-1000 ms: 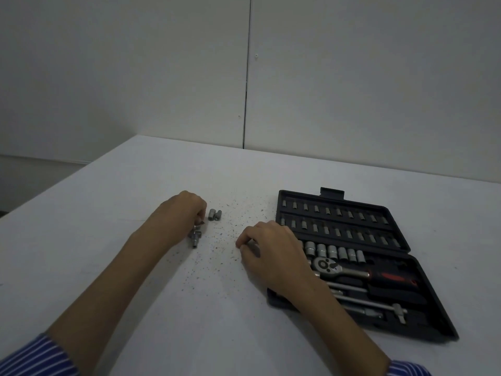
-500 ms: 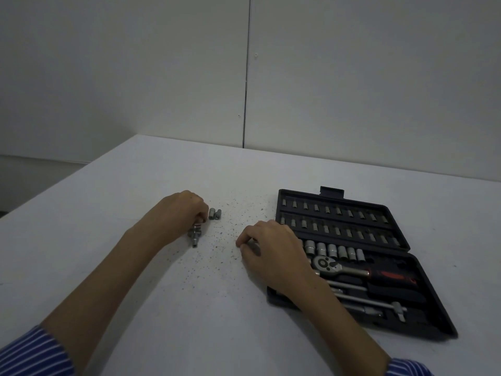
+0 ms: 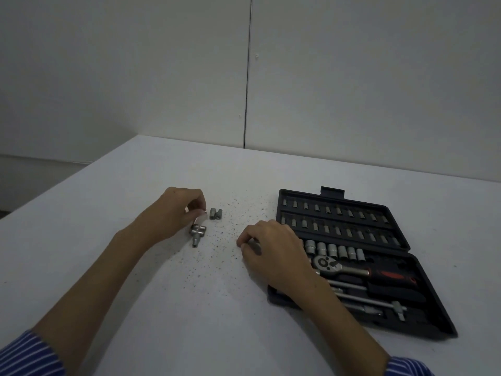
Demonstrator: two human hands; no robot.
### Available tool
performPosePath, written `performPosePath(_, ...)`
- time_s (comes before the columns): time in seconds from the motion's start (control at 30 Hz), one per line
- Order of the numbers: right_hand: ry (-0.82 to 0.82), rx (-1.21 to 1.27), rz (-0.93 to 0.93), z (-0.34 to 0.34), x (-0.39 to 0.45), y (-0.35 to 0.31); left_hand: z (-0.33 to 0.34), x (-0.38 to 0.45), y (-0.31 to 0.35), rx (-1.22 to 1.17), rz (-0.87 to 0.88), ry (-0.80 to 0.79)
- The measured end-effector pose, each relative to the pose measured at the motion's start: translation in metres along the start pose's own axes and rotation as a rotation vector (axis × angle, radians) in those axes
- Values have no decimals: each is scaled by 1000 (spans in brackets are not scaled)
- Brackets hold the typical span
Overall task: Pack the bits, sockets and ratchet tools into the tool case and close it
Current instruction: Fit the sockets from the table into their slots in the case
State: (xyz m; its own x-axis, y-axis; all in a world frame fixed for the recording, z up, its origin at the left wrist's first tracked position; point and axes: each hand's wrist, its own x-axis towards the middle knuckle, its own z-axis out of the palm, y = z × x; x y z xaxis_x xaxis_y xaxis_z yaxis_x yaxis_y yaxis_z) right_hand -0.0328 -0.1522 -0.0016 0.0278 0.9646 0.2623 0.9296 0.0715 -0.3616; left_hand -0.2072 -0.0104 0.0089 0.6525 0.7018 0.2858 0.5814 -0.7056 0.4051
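Single head-worn wide-angle cam, looking forward and down from above the near edge of the white table, wall panels filling the top half of frame. Both forearms enter from the bottom corners, left hand and right hand mid-frame at arm's reach, open tool case right of centre, its far lid half angled away from the lens. Only one view, so no overlap with another; wide lens bends the table's far edge and spreads the bottom corners.
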Motion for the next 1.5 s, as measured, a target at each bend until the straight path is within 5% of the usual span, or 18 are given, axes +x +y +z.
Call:
performPosePath(0.5, 86, 428, 137, -8, 4, 8, -6, 3, 22, -365, -173, 326)
performPosePath(0.77, 140, 661, 236, -23, 2, 16, 13, 5, 72, -700, -259, 209)
performPosePath(1.1, 159, 790, 353, -47, -14, 40, 41, 13, 107, -747, -128, -43)
performPosePath(1.5, 85, 753, 410, -54, -28, 51, 51, 14, 125, -866, -116, 116)
